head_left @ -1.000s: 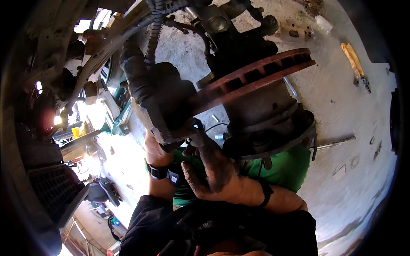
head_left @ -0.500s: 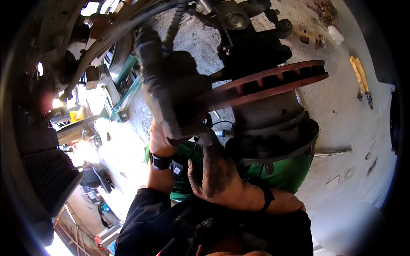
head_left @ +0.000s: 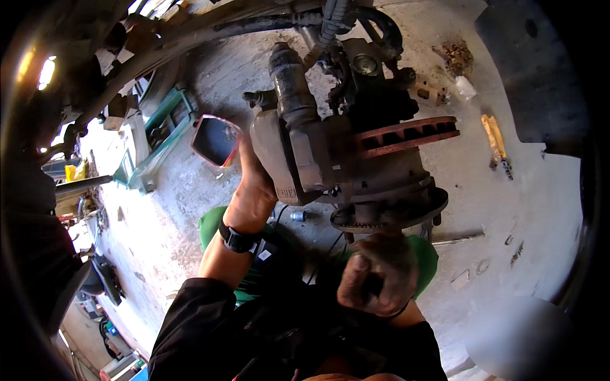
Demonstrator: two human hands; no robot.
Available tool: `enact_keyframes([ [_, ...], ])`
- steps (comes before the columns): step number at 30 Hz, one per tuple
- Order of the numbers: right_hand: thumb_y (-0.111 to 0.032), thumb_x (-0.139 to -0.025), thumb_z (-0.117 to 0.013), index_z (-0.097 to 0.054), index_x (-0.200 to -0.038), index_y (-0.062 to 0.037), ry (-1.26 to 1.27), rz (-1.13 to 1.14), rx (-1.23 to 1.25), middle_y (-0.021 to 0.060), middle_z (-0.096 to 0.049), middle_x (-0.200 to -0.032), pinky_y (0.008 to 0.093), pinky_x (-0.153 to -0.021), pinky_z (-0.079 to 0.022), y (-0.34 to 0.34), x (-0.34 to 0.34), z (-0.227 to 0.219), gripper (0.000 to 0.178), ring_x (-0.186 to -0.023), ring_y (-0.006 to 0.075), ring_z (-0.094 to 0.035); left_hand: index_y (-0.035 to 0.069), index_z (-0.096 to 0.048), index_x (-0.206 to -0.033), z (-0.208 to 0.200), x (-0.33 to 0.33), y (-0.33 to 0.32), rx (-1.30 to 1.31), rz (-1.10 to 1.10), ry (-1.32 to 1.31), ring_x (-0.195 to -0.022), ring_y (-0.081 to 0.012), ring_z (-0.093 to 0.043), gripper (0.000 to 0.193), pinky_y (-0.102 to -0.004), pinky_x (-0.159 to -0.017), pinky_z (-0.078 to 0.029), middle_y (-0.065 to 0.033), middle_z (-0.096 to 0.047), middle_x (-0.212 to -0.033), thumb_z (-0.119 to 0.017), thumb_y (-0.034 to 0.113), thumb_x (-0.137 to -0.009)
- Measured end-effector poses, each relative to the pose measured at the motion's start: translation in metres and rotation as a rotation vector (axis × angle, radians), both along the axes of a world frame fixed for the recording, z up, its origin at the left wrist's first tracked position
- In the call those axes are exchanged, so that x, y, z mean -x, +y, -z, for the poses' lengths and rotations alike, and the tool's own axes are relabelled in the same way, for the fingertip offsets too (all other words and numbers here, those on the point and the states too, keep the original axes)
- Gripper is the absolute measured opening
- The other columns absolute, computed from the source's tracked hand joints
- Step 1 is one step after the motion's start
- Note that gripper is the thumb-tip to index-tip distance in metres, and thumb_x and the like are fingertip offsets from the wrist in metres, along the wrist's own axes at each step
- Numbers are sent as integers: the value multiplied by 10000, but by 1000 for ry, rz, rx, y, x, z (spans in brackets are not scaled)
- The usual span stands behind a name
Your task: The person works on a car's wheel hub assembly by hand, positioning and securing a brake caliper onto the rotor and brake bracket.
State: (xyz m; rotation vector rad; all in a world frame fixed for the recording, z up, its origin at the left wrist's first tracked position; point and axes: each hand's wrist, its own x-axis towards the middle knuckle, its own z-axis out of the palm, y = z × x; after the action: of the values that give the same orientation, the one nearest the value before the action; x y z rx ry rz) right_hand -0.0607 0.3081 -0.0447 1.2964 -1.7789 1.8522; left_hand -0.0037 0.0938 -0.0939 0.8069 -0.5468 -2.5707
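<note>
Reaching in with my left hand (head_left: 253,187), and it's up against the left side of the caliper (head_left: 272,152), the fingers going out of sight behind, so I can't tell how tightly they're closed! The caliper sits at the left end of the rusty disc (head_left: 413,134), over my knees. Down on the right, my right hand (head_left: 381,276) is just below the hub (head_left: 391,213), grimy, fingers curled in narrow toward the palm; whether anything's inside, I can't tell, it's blurred. A red-rimmed dark panel (head_left: 216,141) shows right beside my left hand. On the floor (head_left: 521,247), there's a socket (head_left: 297,216) below the caliper, a rod (head_left: 460,237) right of the hub, and a yellow-handled tool (head_left: 492,135) well off to the right!
</note>
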Motion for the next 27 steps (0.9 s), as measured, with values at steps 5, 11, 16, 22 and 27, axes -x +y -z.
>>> enact_keyframes([
  [5, -43, -746, -662, -641, -972, 47, 76, 133, -165, 147, -654, -854, 307, -608, -511, -10, 24, -19, 244, -697, 232, -637, 51, -586, -1183, 4, -5, 0, -31, -36, 76, -999, -290, -639, 518, -421, -894, -529, -134, -650, -1116, -350, 451, -955],
  [11, -107, -768, -688, -650, -998, -6, 159, 189, -505, 136, -650, -901, 364, -691, -514, -10, 27, -22, 254, -762, 290, -636, 47, -573, -1253, 7, 0, 8, -2, -43, 110, -1086, -284, -619, 543, -433, -977, -491, -137, -636, -1205, -345, 440, -957],
  [16, -87, -862, -671, -670, -969, -7, -114, 245, -477, 130, -662, -880, 324, -623, -521, -10, 23, -22, 134, -689, 242, -643, 63, -566, -1273, 17, 5, -9, 5, -80, 102, -1120, -288, -601, 525, -438, -990, -477, -128, -626, -1234, -370, 433, -955],
  [22, -128, -893, -671, -676, -987, 42, 1, 228, -453, 114, -687, -916, 249, -642, -513, -13, 19, -11, 194, -745, 205, -657, 79, -571, -1269, 31, 4, -6, -111, -24, 220, -1128, -295, -589, 491, -443, -988, -468, -116, -625, -1238, -423, 422, -950],
  [27, -140, -887, -695, -675, -993, 43, 19, 271, -491, 99, -686, -913, 195, -597, -508, -18, 16, -15, 213, -737, 170, -661, 92, -575, -1266, 41, -4, -13, -140, 15, 358, -1135, -301, -579, 466, -447, -985, -460, -106, -625, -1242, -466, 413, -945],
])
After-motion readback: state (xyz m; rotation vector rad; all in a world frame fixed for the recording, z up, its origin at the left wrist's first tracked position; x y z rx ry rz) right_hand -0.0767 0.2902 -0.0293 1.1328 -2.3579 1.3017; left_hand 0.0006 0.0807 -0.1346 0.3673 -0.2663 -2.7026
